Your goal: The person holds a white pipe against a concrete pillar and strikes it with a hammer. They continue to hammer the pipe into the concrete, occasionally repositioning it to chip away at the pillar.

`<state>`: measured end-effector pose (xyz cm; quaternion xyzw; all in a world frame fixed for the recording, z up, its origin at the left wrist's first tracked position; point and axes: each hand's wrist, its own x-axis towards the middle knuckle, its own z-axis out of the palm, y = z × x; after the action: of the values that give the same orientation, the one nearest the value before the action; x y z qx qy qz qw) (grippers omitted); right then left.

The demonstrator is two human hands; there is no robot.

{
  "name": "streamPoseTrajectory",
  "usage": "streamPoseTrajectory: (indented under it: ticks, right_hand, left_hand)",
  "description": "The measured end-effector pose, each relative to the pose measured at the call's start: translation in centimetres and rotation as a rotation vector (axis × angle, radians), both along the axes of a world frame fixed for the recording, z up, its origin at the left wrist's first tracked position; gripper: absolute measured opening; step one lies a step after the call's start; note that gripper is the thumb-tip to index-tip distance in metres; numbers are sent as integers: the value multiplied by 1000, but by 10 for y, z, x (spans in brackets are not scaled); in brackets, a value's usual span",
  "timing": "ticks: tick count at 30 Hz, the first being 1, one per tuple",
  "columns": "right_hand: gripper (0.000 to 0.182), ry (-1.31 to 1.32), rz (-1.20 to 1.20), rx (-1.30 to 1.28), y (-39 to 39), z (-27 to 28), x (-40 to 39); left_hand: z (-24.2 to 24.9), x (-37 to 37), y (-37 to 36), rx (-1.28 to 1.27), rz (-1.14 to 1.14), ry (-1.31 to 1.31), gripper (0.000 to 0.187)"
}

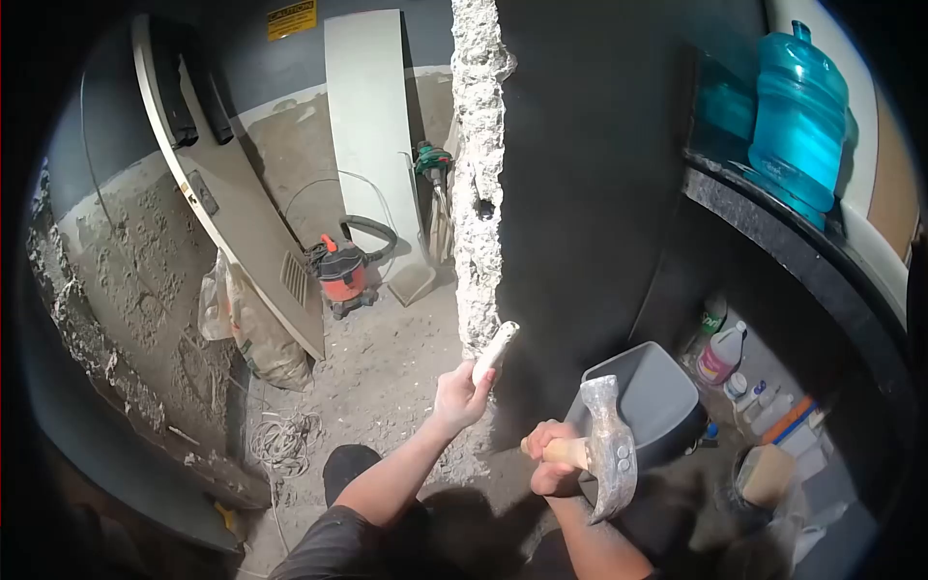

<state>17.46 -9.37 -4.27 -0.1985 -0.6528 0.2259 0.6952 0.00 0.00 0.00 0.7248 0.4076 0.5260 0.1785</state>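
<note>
My left hand [462, 398] is closed around a pale, plaster-dusted handle-like tool [496, 350] at the lower end of a rough white wall edge [478, 174]. The tool's far end, near the wall, is hard to make out. To the right, my right hand [553, 454] grips the wooden handle of a claw hammer [611, 454], whose dusty metal head stands up in front of a grey bin [662, 387]. The hammer head and the pale tool are apart.
A red vacuum [343, 275], a leaning door [227, 193] and a white panel [372, 126] stand at the back left. Coiled cable [283, 437] lies on the dusty floor. At right, a blue water jug [798, 121] sits on a dark counter [773, 227], with bottles [723, 353] below.
</note>
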Motion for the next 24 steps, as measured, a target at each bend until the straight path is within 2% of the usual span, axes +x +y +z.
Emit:
streamPoseTrajectory:
  ticks: [5,12,14,15,16,18,19,21,23,24]
  right_hand:
    - [74,91,-69,-97,-5,5,-12]
    - [71,226,-9,-115,-5,14,-22]
    - [69,52,-86,-51,3,8,-20]
    - [61,-28,-154,-80,6,1,-21]
    - [61,-26,-152,-84,11,-6,-24]
    - [39,-171,-509,-180,19,-15,-33]
    - [33,-211,-398,-693,27,-15,-32]
    - [33,-207,-330,-698,21,0,-28]
    - [46,15,-301,-365,34,-48,-35]
    - [54,-33,-204,-402,15,-6,-35]
  left_hand:
    - [3,-8,3,6,52,-18,25]
    - [2,4,20,35,15,-46,28]
    - [-1,7,20,-7,2,-83,28]
    - [-3,9,20,-46,-15,-117,28]
    - [-7,11,22,-52,-20,-133,29]
    - [-13,11,24,-80,-18,-144,31]
    - [-15,11,26,-101,-16,-160,32]
    - [-18,9,30,-130,-27,-199,33]
    - [-20,8,35,-200,-53,-280,35]
    - [-17,9,31,-234,-57,-323,36]
